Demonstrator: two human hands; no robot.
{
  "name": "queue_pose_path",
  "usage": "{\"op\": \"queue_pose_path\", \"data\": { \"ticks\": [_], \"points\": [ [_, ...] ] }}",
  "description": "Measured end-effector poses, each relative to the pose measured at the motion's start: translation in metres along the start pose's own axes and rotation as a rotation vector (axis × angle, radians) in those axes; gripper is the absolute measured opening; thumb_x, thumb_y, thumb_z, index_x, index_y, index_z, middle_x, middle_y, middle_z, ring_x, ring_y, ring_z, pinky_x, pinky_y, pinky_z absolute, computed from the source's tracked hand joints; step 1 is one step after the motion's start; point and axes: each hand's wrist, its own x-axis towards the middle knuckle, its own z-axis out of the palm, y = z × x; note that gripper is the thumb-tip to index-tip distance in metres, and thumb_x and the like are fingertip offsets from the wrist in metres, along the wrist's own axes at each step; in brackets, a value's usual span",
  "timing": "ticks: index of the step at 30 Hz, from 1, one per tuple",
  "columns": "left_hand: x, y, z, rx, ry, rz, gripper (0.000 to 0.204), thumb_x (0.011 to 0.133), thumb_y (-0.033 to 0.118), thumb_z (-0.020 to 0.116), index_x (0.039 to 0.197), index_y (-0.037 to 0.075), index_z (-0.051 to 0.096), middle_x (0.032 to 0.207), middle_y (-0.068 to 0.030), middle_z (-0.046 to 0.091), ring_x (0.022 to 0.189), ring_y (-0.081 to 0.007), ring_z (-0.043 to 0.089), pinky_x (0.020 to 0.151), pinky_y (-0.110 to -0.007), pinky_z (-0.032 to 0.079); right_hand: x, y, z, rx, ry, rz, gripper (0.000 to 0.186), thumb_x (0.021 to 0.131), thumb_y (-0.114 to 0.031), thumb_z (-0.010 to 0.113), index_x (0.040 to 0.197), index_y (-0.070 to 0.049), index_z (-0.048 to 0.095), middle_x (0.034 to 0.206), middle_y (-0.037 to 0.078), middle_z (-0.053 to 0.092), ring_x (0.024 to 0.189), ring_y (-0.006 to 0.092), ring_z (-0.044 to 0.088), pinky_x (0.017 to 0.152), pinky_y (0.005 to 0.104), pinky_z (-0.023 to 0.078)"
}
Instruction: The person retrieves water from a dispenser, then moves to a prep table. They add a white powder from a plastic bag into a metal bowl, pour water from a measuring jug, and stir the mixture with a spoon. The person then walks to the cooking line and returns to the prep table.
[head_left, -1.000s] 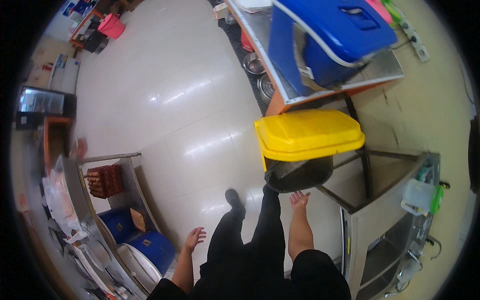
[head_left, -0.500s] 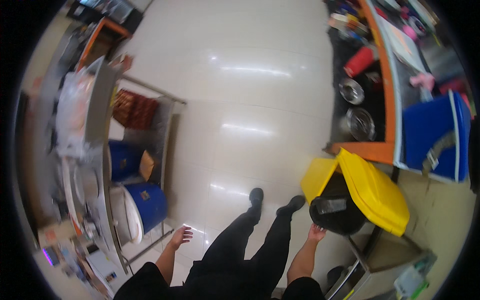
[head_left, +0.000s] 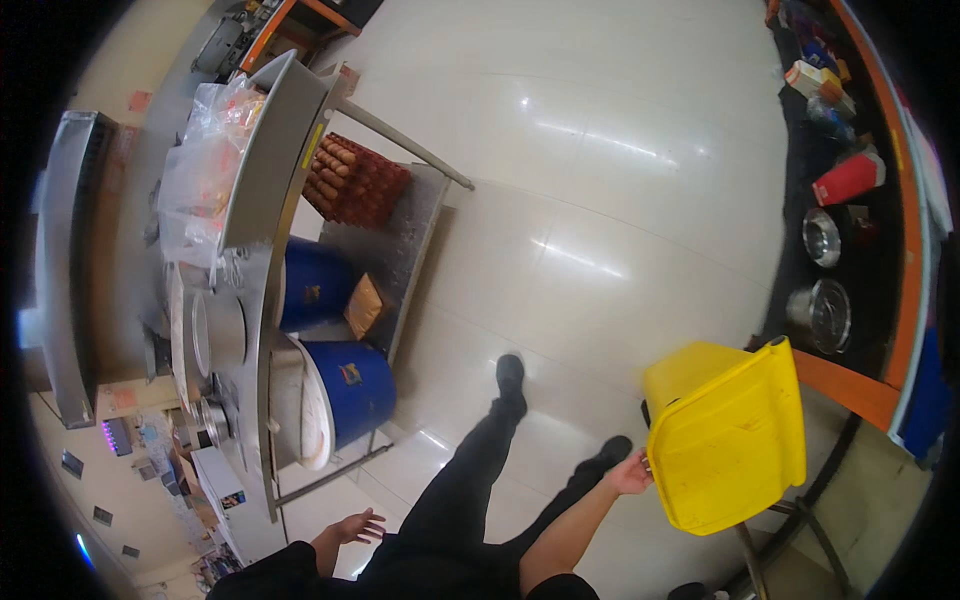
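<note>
Floor: pale glossy tiles, thin joints | Light: white reflected streaks across the tiles | Left: 1 steel worktop over a metal lower shelf | Right: 1 orange-framed stand, dark lower level | Lower right: cream wall

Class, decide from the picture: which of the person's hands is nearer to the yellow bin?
Right. The right hand is at the left edge of the yellow bin; the left hand is well apart from it, farther left in the picture.
</note>
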Motion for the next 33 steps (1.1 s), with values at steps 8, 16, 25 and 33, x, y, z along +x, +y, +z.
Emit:
{"op": "queue_pose_path", "data": {
  "ticks": [8,16,25,33],
  "points": [
    [0.027,0.144,-0.15,-0.296,0.222,0.448,0.063,0.1,0.064,0.029,0.132,0.014,0.051,0.116,-0.0093,0.065,0.108,-0.0223,0.061,0.094,-0.043,0.045,-0.088,0.127,0.185,-0.125,-0.196,0.006,0.04,0.099,-0.025,0.045,0.132,-0.005,0.052,0.138,0.018,0.051,0.128,0.0364,0.044,0.11,0.0559,0.033],
    [0.025,0.136,-0.163,-0.144,0.081,0.152,0.057,0.102,0.056,0.033,0.134,0.013,0.051,0.116,-0.0095,0.065,0.105,-0.0219,0.063,0.091,-0.04,0.047,-0.228,0.247,0.31,0.317,-0.159,0.486,0.035,0.099,-0.025,0.048,0.126,-0.003,0.055,0.13,0.016,0.056,0.122,0.0335,0.05,0.107,0.0515,0.038],
    [0.028,0.178,-0.139,-0.353,0.208,0.341,0.047,0.103,0.045,0.043,0.132,0.01,0.052,0.114,-0.01,0.066,0.104,-0.021,0.063,0.091,-0.039,0.049,-0.363,0.338,0.428,0.534,-0.13,1.105,0.031,0.099,-0.025,0.052,0.118,-0.001,0.058,0.122,0.015,0.06,0.115,0.0303,0.056,0.103,0.0465,0.045],
    [0.029,0.359,-0.045,-0.773,0.04,0.687,0.051,0.102,0.046,0.047,0.139,0.011,0.049,0.127,-0.0103,0.061,0.124,-0.0231,0.053,0.104,-0.041,0.042,-0.4,0.227,0.421,-0.884,-1.356,1.285,0.037,0.103,-0.031,0.043,0.124,-0.005,0.06,0.128,0.013,0.062,0.117,0.0241,0.058,0.103,0.0392,0.044]
  ]
}}
